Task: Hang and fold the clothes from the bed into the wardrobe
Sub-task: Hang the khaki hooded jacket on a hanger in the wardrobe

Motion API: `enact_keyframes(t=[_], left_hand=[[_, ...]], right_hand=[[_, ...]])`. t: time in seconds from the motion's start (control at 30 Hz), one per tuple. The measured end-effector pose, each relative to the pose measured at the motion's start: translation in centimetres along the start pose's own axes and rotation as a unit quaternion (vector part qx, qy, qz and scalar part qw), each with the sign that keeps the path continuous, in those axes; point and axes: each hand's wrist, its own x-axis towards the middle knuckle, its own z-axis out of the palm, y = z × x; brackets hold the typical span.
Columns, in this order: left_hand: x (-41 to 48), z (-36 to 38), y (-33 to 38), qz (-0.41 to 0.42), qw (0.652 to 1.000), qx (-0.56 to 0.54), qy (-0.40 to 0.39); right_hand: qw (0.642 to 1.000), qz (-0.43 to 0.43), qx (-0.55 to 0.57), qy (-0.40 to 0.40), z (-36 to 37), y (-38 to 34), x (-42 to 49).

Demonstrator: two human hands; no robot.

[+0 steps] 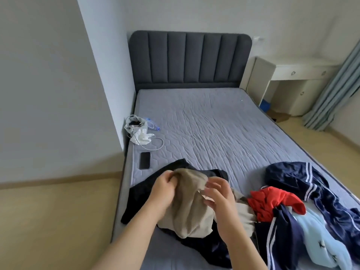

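— Two bare hands over the bed, is that right?

— Yes. The left hand point(162, 189) is bunched closed on the top of a crumpled beige cloth garment point(188, 207); the right hand point(219, 195) pinches the same garment's edge with fingers half curled. Beneath it lies a black garment point(140, 195), spilling over the near left edge.

— And the bed itself?

— A grey quilted mattress point(214, 123), bare of sheets, with a dark grey padded headboard point(190, 59) ribbed in upright panels. It stands tight against a white wall on its left.

— More clothes?

— To the right, a heap: a red garment point(272, 199), a navy garment with white stripes point(303, 178) and a pale blue garment printed with dark stars point(321, 242), all tangled and touching.

— Anything else on the mattress?

— A black phone point(145, 160) lying flat near the left edge, and past it a small white drawstring bag point(136, 126) with a white cable point(155, 145) looped beside it.

— The room?

— Pale wooden floor point(58, 211), a cream counter with drawers point(298, 78) right of the headboard, and blue-grey striped curtains point(335, 88) at the far right.
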Motion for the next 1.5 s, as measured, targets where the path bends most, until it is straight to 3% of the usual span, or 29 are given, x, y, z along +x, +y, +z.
enact_keyframes(t=[0.07,0.13,0.27,0.33,0.43,0.57,0.63,0.7,0.77,0.83,0.93,1.03,1.1,1.17,1.27,1.5], left_hand=[[0.1,-1.3,1.8,-0.053,0.987,-0.151,0.026],[-0.2,-2.2,3.6,-0.067,0.96,-0.272,-0.01],[-1.3,-3.2,6.5,-0.025,0.939,-0.328,-0.105],[-1.7,-3.7,7.3,0.001,0.938,-0.325,-0.123],[-2.0,-4.1,7.3,0.04,0.962,-0.254,-0.088],[-2.6,-4.7,6.1,0.123,0.985,-0.095,-0.069],[-2.8,-4.9,5.2,0.146,0.974,-0.102,-0.14],[-3.2,-4.2,5.0,0.126,0.954,-0.102,-0.252],[-3.2,-3.1,4.9,0.097,0.945,-0.064,-0.305],[-2.8,-2.1,5.0,0.09,0.955,-0.032,-0.279],[-2.1,-0.8,5.2,0.085,0.982,0.004,-0.166],[-1.6,-0.4,5.8,0.001,0.991,-0.13,-0.045],[-1.2,-0.5,6.5,-0.032,0.979,-0.199,0.022],[-1.0,-0.7,7.5,-0.017,0.97,-0.234,0.061],[-1.6,-0.7,9.8,0.019,0.958,-0.275,0.073],[-4.7,-4.5,17.7,0.14,0.935,-0.323,0.033]], right_hand=[[0.998,-0.011,-0.028,-0.063,0.9,-0.4,-0.3],[0.988,-0.011,-0.114,-0.104,1.7,-0.6,-0.6],[0.969,-0.028,-0.227,-0.098,3.2,-0.9,-0.5],[0.98,-0.01,-0.194,-0.048,3.7,-1.4,-0.3],[0.993,0.011,-0.112,0.019,3.5,-2.3,0.1],[0.998,0.027,0.054,0.01,3.1,-4.4,0.3],[0.993,0.016,0.115,-0.002,2.8,-6.0,0.5],[0.988,0.022,0.152,-0.017,2.5,-7.6,0.6],[0.986,0.023,0.165,-0.021,2.5,-8.9,0.6],[0.988,0.0,0.155,-0.019,2.5,-9.7,0.7],[0.987,-0.045,0.148,0.031,2.1,-9.6,0.9],[0.984,-0.05,0.136,0.1,1.6,-8.3,1.4],[0.991,-0.041,0.095,0.081,1.8,-7.2,1.2],[0.997,-0.034,0.068,0.005,2.3,-6.2,0.5],[0.989,-0.056,0.065,-0.119,3.9,-6.3,-0.7],[0.965,-0.238,-0.018,-0.111,7.5,-14.0,-0.9]])
